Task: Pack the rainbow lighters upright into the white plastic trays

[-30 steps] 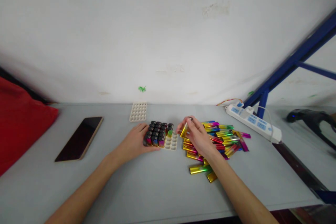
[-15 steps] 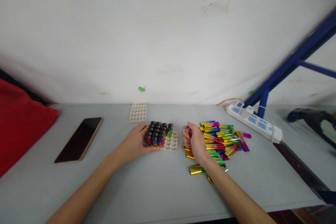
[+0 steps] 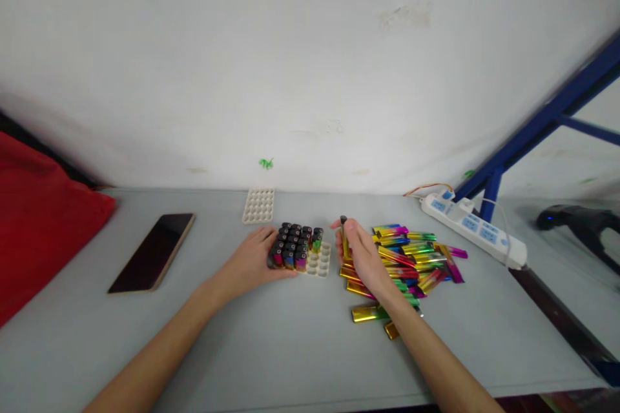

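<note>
My left hand rests flat on the table, fingers against the left side of a white tray that holds several upright lighters with black tops. My right hand is closed on one gold lighter, held upright just right of the tray. Beside and under that hand lies a pile of shiny gold, green and pink lighters. A few gold ones lie nearer to me.
A second, unfilled white tray lies near the wall. A dark phone sits at the left, beside a red cloth. A white power strip and a blue metal frame stand at the right.
My right hand picked a gold lighter from the pile, drew it in, and now holds it upright closer to the tray. The left hand has stayed put.
</note>
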### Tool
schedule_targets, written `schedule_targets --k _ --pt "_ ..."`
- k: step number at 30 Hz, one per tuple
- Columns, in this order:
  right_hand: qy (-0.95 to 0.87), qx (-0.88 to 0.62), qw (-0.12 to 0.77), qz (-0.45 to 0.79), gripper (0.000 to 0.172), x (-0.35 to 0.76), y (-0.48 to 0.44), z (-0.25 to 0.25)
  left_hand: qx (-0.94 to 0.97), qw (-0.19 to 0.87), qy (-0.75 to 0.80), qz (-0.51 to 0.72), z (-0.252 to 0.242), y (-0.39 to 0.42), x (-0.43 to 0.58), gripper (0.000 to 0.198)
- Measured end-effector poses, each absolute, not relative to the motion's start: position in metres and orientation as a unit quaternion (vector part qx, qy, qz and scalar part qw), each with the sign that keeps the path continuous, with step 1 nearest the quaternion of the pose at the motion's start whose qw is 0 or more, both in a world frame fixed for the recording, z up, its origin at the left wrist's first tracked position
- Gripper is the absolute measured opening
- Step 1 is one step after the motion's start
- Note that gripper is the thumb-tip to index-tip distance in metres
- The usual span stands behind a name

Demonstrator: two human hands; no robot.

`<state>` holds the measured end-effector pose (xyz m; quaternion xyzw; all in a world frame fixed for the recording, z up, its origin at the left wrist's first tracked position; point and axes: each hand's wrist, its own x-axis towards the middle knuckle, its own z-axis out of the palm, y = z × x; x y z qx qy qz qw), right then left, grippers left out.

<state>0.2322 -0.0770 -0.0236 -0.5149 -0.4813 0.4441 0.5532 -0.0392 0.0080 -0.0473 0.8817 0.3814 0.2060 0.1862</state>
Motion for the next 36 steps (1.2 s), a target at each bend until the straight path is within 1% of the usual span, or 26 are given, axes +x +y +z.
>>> schedule_targets --k 4,6,9,12,14,17,20,25,27,31,34,36 --pt "-0.643 -0.535 0.494 0.236 0.043 0.239 -0.081 -0.018 0.885 0.186 0.379 0.198 -0.048 0.008 -0.039 0.063" --pt "-0.688 -0.526 0.465 0.182 0.039 0.242 -0.082 -0.016 0.887 0.182 0.374 0.201 -0.048 0.007 -0.039 0.063" --pt "-0.711 -0.521 0.428 0.201 0.037 0.241 -0.083 -0.018 0.889 0.175 0.371 0.204 -0.049 0.007 -0.04 0.065" --pt "-0.73 -0.524 0.389 0.202 0.04 0.24 -0.083 -0.022 0.891 0.17 0.372 0.196 -0.049 0.007 -0.04 0.065" --pt "-0.753 -0.533 0.344 0.175 0.04 0.24 -0.083 -0.024 0.892 0.169 0.371 0.193 -0.049 0.007 -0.04 0.064" --pt "-0.782 -0.546 0.277 0.117 0.036 0.244 -0.082 -0.025 0.891 0.171 0.372 0.194 -0.05 0.007 -0.04 0.064" --pt "-0.797 -0.548 0.242 0.079 0.033 0.244 -0.082 -0.024 0.89 0.173 0.375 0.196 -0.051 0.007 -0.04 0.067" --pt "-0.791 -0.58 0.186 0.063 0.026 0.229 -0.084 -0.021 0.892 0.183 0.365 0.194 -0.05 0.008 -0.041 0.065" --pt "-0.776 -0.603 0.173 0.065 0.024 0.224 -0.082 -0.019 0.89 0.185 0.368 0.197 -0.049 0.008 -0.04 0.064" --pt "-0.776 -0.598 0.175 0.097 0.03 0.236 -0.078 -0.017 0.885 0.189 0.381 0.19 -0.048 0.008 -0.04 0.058" --pt "-0.775 -0.577 0.227 0.122 0.031 0.269 -0.073 -0.018 0.882 0.193 0.387 0.188 -0.048 0.009 -0.04 0.057" --pt "-0.758 -0.585 0.272 0.097 0.029 0.3 -0.07 -0.021 0.879 0.193 0.39 0.195 -0.05 0.011 -0.041 0.055"
